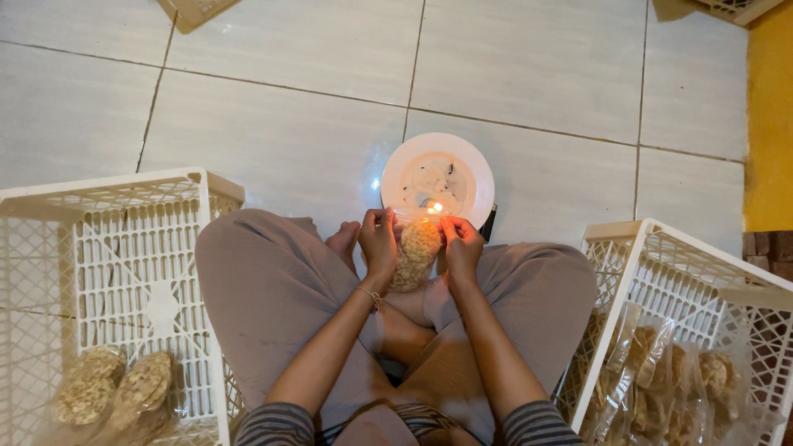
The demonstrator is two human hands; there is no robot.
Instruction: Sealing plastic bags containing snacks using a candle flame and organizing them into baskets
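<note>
I sit cross-legged on the tiled floor. My left hand (377, 242) and my right hand (460, 244) both pinch the top of a clear plastic bag of round brown crackers (417, 252), held upright between them above my feet. The bag's top edge sits right by a small flame (434, 207) burning on a white plate (474, 177) just beyond my hands.
A white plastic crate (124, 248) stands at my left with a few cracker packs (116, 388) in its near corner. Another white crate (652, 272) at my right holds several bagged crackers (661, 372). More crate corners show at the top edge. A yellow wall (770, 124) runs along the right.
</note>
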